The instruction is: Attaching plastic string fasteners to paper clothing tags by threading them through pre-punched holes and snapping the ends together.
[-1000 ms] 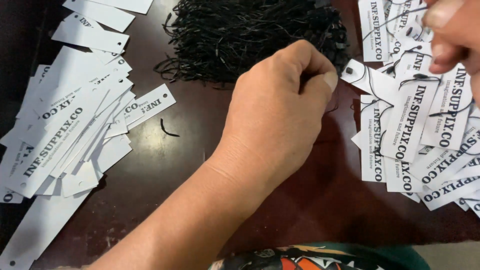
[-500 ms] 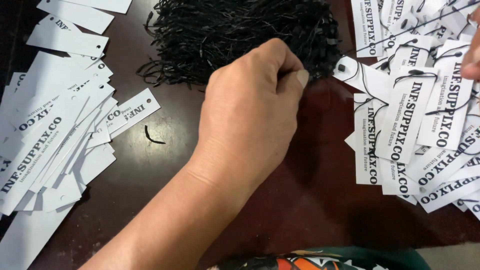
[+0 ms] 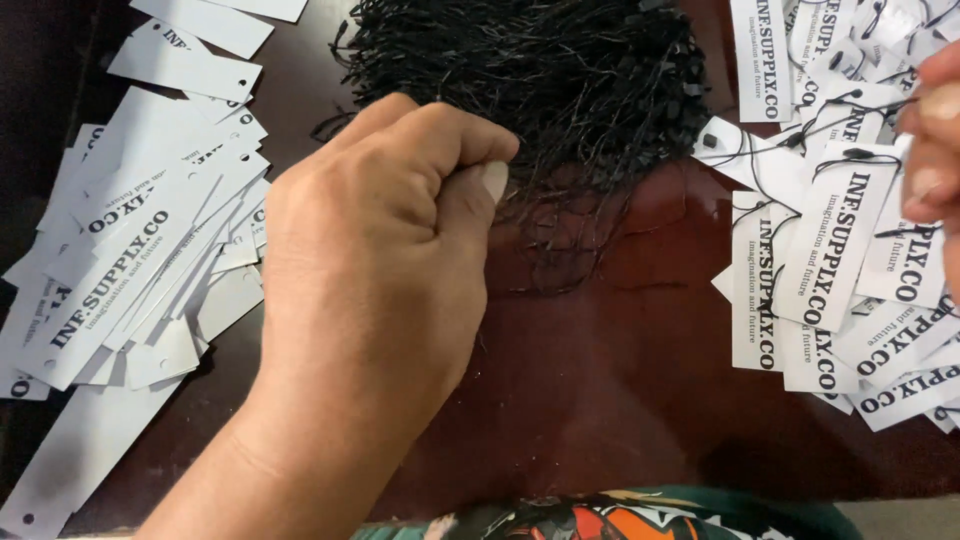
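My left hand (image 3: pixel 380 260) is in the middle of the view, curled into a loose fist. Its thumb and forefinger are pinched together at the near edge of a big tangled pile of thin black strings (image 3: pixel 560 70), and a few strands trail from the pinch. Only the fingers of my right hand (image 3: pixel 935 150) show at the right edge. They rest on a heap of white printed tags with strings threaded through them (image 3: pixel 830 250). Its grip is cut off by the frame.
A spread of white printed tags without strings (image 3: pixel 130 250) lies to the left on the dark red-brown tabletop (image 3: pixel 620 400). More loose tags (image 3: pixel 200 60) lie at the top left. A green and orange printed garment (image 3: pixel 620 520) shows at the bottom edge.
My left hand has shifted left and closed its pinch at the edge of the string pile. My right hand has come down along the right edge onto the strung tags.
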